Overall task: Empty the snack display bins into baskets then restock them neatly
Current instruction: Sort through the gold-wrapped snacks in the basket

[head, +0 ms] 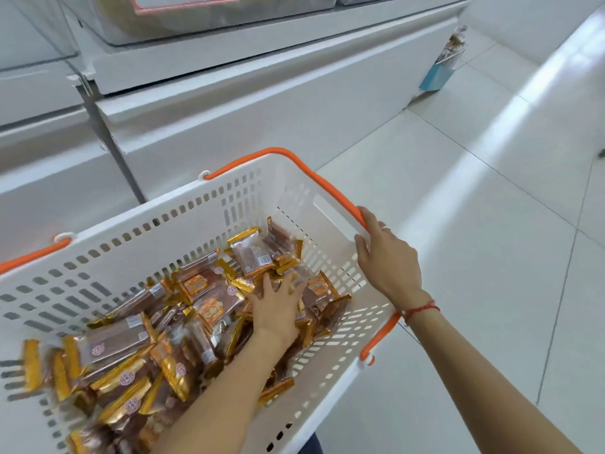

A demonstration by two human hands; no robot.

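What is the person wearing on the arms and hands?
Both forearms are bare, with no sleeves in view. The right hand has a ring on one finger and a red string bracelet at the wrist. The left hand wears nothing visible.

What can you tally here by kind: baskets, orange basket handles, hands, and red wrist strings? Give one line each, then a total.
Basket: 1
Orange handles: 2
Hands, left hand and right hand: 2
Red wrist string: 1
Total: 6

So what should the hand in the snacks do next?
Probably close on a few packets and lift them out. The left hand lies flat on the pile with fingers spread, while the right hand holds the basket rim.
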